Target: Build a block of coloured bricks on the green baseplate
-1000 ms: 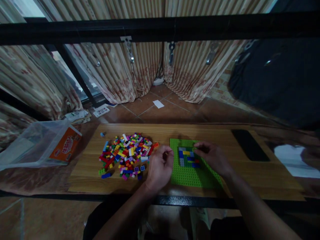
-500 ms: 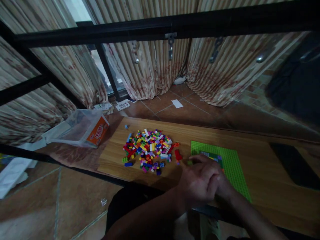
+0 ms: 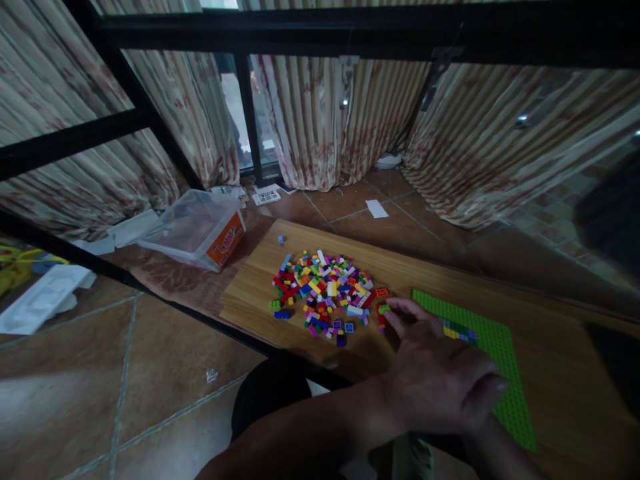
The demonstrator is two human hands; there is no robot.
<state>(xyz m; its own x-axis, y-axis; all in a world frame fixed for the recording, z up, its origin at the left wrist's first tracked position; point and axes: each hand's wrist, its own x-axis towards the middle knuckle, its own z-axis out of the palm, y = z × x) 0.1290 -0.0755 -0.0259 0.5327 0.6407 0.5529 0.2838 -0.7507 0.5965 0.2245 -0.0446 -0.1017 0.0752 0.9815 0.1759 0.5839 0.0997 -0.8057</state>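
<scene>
My right hand (image 3: 416, 327) reaches left across the board, thumb and forefinger pinching a small lime-green brick (image 3: 384, 309). This brick is over or against a red brick (image 3: 381, 321); whether they are joined I cannot tell. My left hand (image 3: 445, 380) lies across my right wrist, hiding part of it. Its fingers look curled, and anything inside them is hidden. Behind the hands is a green baseplate (image 3: 493, 347) with a low cluster of coloured bricks (image 3: 457, 331), partly covered by my hand. To the left spreads a pile of loose bricks (image 3: 325, 290).
A wooden board (image 3: 255, 287) carries the bricks and baseplate. A clear plastic box with an orange label (image 3: 226, 240) stands beyond its left end. A dark flat object (image 3: 610, 360) lies at the far right. A black metal bar (image 3: 310, 33) crosses above, before curtains (image 3: 325, 127).
The view has turned, shifting the scene to the right. My right hand has moved with the lime-green brick to the red brick. My left hand stays across the right wrist.
</scene>
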